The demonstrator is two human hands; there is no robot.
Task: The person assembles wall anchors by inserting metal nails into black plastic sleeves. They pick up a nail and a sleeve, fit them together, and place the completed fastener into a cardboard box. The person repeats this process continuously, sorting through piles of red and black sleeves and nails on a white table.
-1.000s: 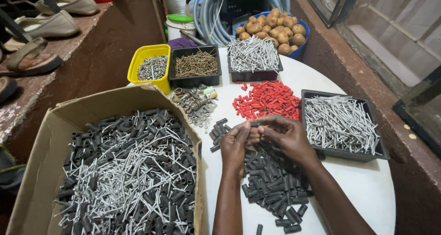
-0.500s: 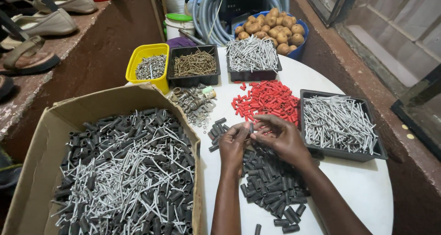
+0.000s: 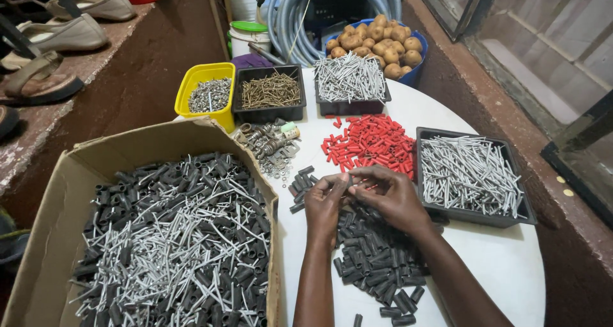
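My left hand: fingers pinched narrow on a small piece (too small to tell).
My right hand: fingertips meet the left, same piece.
Place: above the black sleeves, beside red plugs.

Small dark plastic sleeve — pinched level between both hands' fingers — above black sleeve pile.

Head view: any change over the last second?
Barely any. Both hands stay together over the pile of black plastic plugs, left hand and right hand with fingertips pinched on a small piece between them; only slight finger shifts. What the piece is cannot be told. The cardboard box, red plugs and the black tray of nails lie as before.
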